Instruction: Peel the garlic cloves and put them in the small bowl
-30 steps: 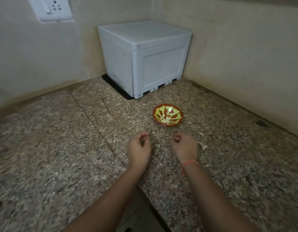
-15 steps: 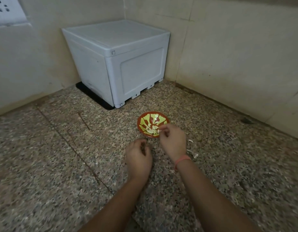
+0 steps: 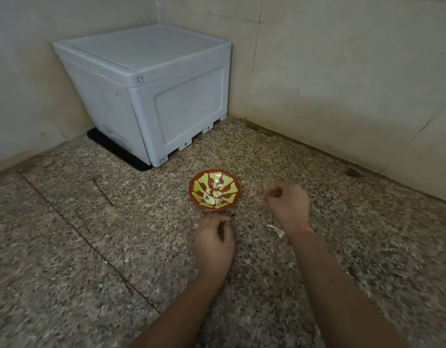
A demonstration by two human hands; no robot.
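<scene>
Peeled garlic cloves [image 3: 213, 197] sit in the small bowl [image 3: 229, 187], your right hand [image 3: 288, 202] just beside it, left hand [image 3: 214, 243] near, both curled, contents can't tell; between cloves probably, next pinch and peel another.

The small bowl [image 3: 214, 190] is red-brown with yellow-green petal shapes; the cloves [image 3: 213, 198] are pale cream, the tabletop [image 3: 116, 234] speckled grey-brown granite, the box [image 3: 151, 96] pale blue-grey.
</scene>
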